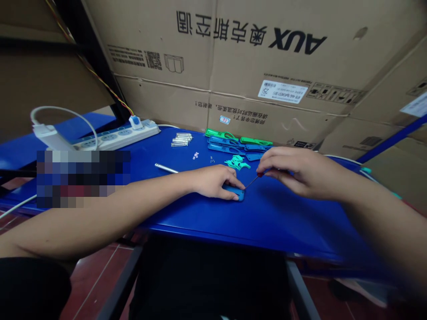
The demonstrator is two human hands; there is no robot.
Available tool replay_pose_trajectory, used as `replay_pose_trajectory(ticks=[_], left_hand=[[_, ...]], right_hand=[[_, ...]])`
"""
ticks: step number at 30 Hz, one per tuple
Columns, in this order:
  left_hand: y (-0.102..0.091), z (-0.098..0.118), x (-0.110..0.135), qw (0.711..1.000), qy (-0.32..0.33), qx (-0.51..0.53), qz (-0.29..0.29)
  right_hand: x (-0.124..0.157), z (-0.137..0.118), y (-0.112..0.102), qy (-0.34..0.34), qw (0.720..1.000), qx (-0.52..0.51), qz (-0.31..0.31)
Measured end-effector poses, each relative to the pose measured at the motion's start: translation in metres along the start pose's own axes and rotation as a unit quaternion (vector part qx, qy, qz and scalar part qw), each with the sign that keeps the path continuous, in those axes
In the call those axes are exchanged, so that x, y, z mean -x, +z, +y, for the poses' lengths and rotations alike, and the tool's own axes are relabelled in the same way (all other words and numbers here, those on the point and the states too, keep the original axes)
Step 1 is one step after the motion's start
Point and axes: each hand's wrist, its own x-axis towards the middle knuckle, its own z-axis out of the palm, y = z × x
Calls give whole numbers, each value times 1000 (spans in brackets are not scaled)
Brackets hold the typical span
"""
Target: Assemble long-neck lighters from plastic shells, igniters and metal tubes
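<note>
My left hand [213, 181] lies on the blue table [273, 218] with its fingers pressed down on a small blue plastic piece [236, 193], holding it flat. My right hand [300, 171] is closed in a pinch on a thin screwdriver [253, 180] with a dark red handle. The tool slants down to the left and its tip touches the blue piece. Just behind the hands lie small teal plastic parts [237, 163] and a row of blue and green plastic casings [238, 143].
A white power strip [115, 137] with plugs and cables sits at the back left. Several small metal blades [182, 139], a silver rod [166, 168] and tiny screws [196, 155] lie on the table. Large cardboard boxes [253, 66] stand right behind it.
</note>
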Motion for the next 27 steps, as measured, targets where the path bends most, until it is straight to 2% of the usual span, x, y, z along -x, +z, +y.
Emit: replay_pose_trajectory(ticks=[5, 11, 15, 17, 20, 23, 25, 27], left_hand=[[0, 1, 0, 1000, -3, -4, 3], [0, 6, 0, 1000, 0, -14, 13], [13, 11, -5, 996, -28, -17, 83], [19, 12, -7, 992, -29, 10, 125], [23, 12, -10, 986, -21, 66, 152], [22, 9, -11, 985, -24, 112, 131], [20, 6, -12, 986, -27, 114, 117], [19, 4, -13, 988, -23, 104, 109]], right_hand=[[-2, 1, -1, -1, 1000, 15, -12], [-23, 0, -4, 61, 985, 156, -41], [-40, -6, 3, 93, 976, 197, -3], [-44, -8, 6, 101, 977, 189, 13], [-43, -13, 1, 97, 981, 169, 9], [-36, -16, -15, 73, 991, 112, -17], [-32, -15, -25, -2, 997, 59, -49], [-30, -11, -31, -44, 996, 57, -56]])
